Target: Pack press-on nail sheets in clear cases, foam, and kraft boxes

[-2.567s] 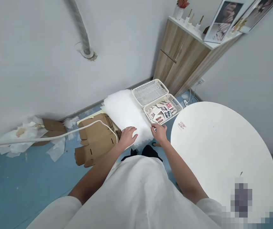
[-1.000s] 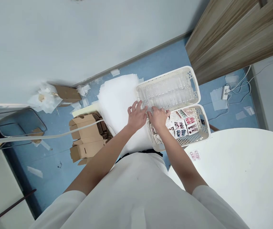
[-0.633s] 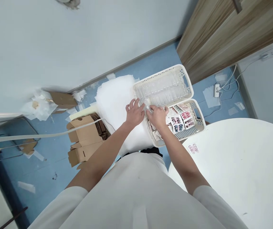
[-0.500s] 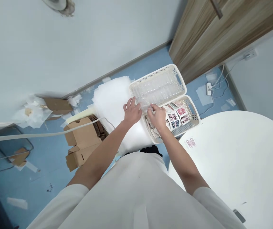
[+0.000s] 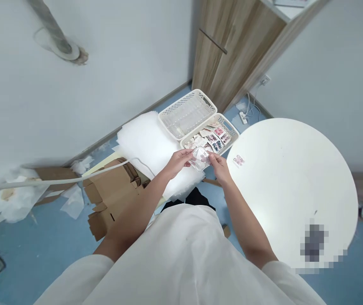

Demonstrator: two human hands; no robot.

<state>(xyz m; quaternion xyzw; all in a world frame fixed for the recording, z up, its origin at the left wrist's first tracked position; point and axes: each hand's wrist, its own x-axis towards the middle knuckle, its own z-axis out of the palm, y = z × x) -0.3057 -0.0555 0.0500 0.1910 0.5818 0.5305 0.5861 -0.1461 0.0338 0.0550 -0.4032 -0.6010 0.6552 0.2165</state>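
Observation:
Between my two hands is a clear plastic case (image 5: 199,159), see-through and roughly square. My left hand (image 5: 179,162) pinches its left edge, while my right hand (image 5: 218,165) grips the right edge. Just beyond them stands a white basket (image 5: 236,134) filled with several cards of coloured press-on nails (image 5: 217,145). Behind that, a second white basket (image 5: 161,120) contains several clear plastic cases (image 5: 188,114). One more card of pink nails (image 5: 238,160) lies on the round white table (image 5: 279,182) to the right.
A stack of white foam sheets (image 5: 143,135) lies left of the baskets. Flattened brown cardboard boxes (image 5: 114,190) sit nearer on the left, crossed by a white cable (image 5: 73,180). A wooden cabinet (image 5: 229,46) stands behind; a power strip (image 5: 243,117) is on the floor.
My hands have come back from the baskets and now hold a clear case between them. The view has shifted toward the right, showing more of the table.

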